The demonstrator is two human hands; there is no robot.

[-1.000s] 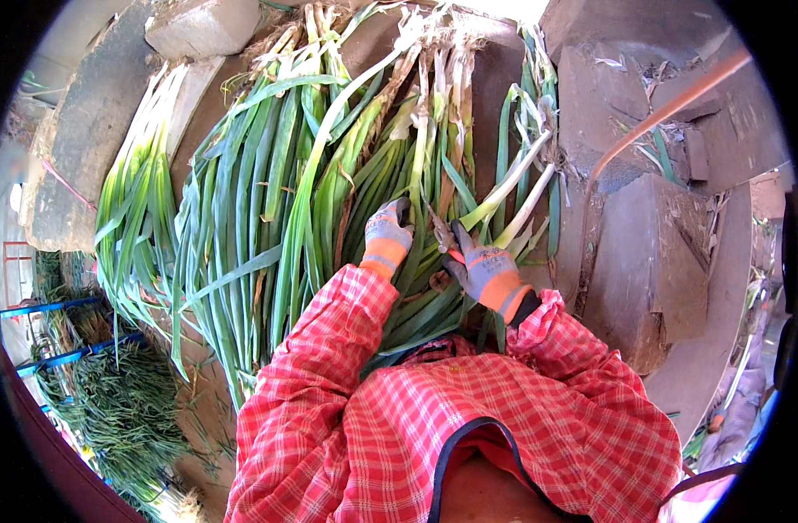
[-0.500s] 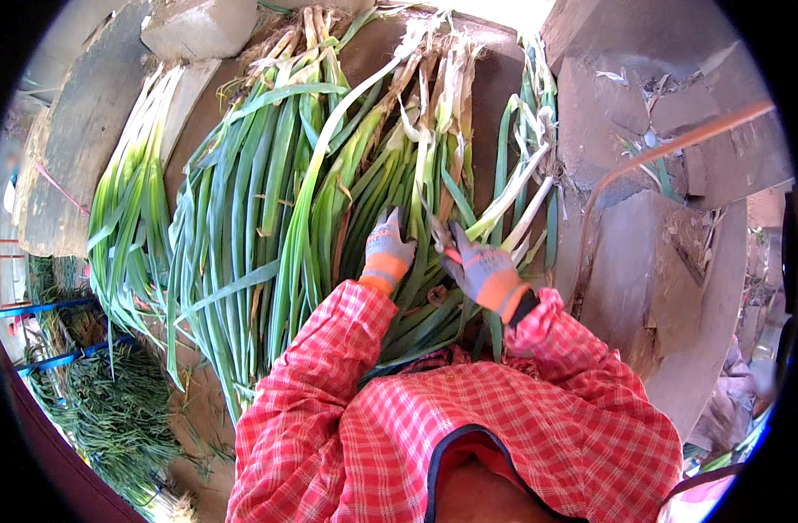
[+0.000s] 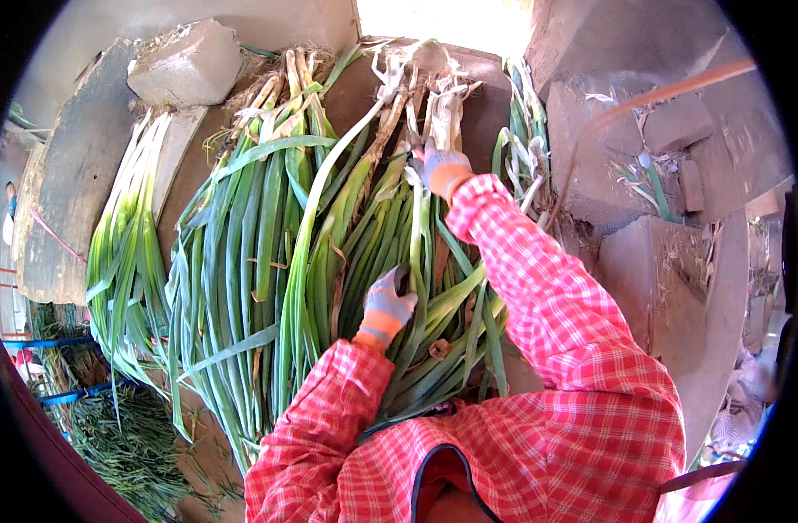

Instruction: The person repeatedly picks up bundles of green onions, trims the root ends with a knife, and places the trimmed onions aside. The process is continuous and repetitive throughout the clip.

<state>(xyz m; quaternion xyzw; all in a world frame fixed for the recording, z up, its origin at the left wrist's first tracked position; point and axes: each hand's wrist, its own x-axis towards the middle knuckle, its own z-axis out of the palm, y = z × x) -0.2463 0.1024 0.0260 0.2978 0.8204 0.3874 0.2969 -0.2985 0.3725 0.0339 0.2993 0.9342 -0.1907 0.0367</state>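
A worker in a red checked shirt (image 3: 521, 436), its thin pale lines crossing soft, wrinkled cloth, leans over a broad brown work surface (image 3: 490, 122) spread with long green onions (image 3: 233, 235). The main pile lies across the middle, smooth flat leaves fanning toward the near side, pale stalks and shaggy, fibrous roots at the far side. At left, a weathered wooden board (image 3: 72, 192) stands behind a slimmer bundle of white-stemmed onions (image 3: 142, 200); at right sits a rough-edged brown block (image 3: 630, 279). At the near left, a blue-barred frame (image 3: 81, 397) stands against a tangled heap of thin dark greens (image 3: 125, 444); whether it contains them cannot be told. A pale, angular block (image 3: 185, 65) rests at the far left, and a bent orange-brown rod (image 3: 669, 91) arcs at the far right. The gloved right hand (image 3: 441, 167) reaches the pale far stalks, its fingers partly hidden, its grip unclear. The left hand (image 3: 388, 307), in a grey-and-orange glove, lies loosely curled against the leaves; whether it holds any is unclear.
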